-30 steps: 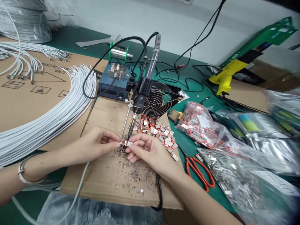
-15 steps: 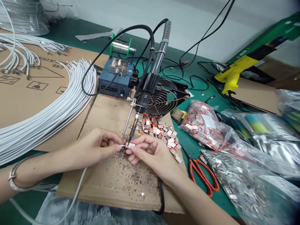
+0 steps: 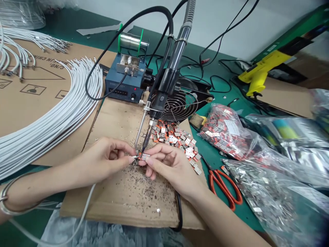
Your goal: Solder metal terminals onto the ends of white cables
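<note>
Between the thumb and finger of my left hand point(image 3: 109, 161) is the end of a white cable point(image 3: 88, 200), whose length loops down below the wrist. My right hand point(image 3: 171, 168) pinches a small USB connector point(image 3: 144, 156) with a metal shell and an orange part. Cable end and connector meet under the tip of a stand-mounted soldering iron point(image 3: 162, 96); whether the tip touches them I cannot tell. A thin bent metal solder guide tube point(image 3: 141, 128) comes down beside the tip. Just beyond my right hand lies a pile of loose USB connectors point(image 3: 177, 137).
A blue solder feeder point(image 3: 123, 84) with a solder reel point(image 3: 130, 41) stands behind, beside a black fan point(image 3: 177, 106). White cables point(image 3: 59, 106) lie left. Orange-handled scissors point(image 3: 223, 187) and bags of connectors point(image 3: 224, 132) and metal parts point(image 3: 267, 199) lie right. Dark crumbs litter the cardboard point(image 3: 115, 206).
The camera view has shifted slightly. Both hands keep their pinch on the cable and the connector beneath the iron's tip. A red light now shows on the solder feeder.
</note>
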Demonstrator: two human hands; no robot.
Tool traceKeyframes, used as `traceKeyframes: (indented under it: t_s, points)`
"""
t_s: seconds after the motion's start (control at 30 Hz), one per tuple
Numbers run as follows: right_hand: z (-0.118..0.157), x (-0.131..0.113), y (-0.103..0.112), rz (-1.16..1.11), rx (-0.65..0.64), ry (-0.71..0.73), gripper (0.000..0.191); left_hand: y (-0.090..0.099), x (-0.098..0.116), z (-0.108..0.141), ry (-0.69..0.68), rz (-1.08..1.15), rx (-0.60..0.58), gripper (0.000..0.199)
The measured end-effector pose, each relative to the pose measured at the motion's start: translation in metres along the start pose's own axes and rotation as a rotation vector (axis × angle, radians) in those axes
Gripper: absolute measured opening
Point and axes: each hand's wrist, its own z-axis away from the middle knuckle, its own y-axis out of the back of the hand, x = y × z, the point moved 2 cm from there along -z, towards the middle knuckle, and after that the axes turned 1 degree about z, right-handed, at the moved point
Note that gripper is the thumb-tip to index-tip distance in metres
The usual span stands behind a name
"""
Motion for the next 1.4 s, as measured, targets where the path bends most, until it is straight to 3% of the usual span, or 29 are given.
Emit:
traceKeyframes:
  t_s: [0.77,1.1,1.4]
  points:
    - [0.0013,-0.0005,0.0015,0.095,0.047,0.000,0.024,-0.0002,0.0043,-0.0028,0.085,0.037,-0.012,0.018]
    - [0.0008,-0.0042,-0.0011,0.035,-0.001,0.070,0.018,0.0006,0.0020,-0.0010,0.102,0.060,-0.036,0.018]
    - [-0.0007,-0.0052,-0.0049,0.095,0.068,0.057,0.018,0.0013,0.0022,-0.0046,0.103,-0.020,-0.028,0.018]
